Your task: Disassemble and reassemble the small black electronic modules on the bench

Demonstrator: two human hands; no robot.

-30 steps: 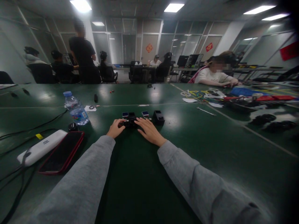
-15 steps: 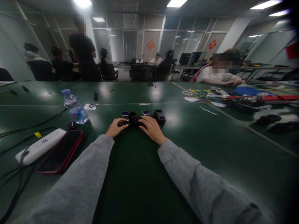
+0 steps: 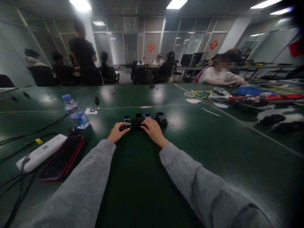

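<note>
My left hand (image 3: 117, 132) is closed around the lower end of a small circuit board with a screen (image 3: 126, 118), its thumb and fingers on either side. Just right of that board stands a black box-shaped case (image 3: 139, 117). My right hand (image 3: 153, 129) has its thumb and fingertips on the lower right of this case and grips it there. Behind the right fingers a second small screen (image 3: 147, 115) shows, the rest of it covered by the hand. Another black case (image 3: 161, 119) lies right of my right hand, apart from it.
Left on the green table (image 3: 133, 177) are a water bottle (image 3: 77, 114), a white power bank (image 3: 42, 153), a phone (image 3: 61, 158) and cables. A wrench (image 3: 211, 112) lies right, near piled wires and tools (image 3: 256, 95). A person (image 3: 218, 72) sits across the table.
The black case between my hands was tilted and now stands straighter, slightly farther from the circuit board. Both hands have stayed nearly in place. The view has shifted slightly.
</note>
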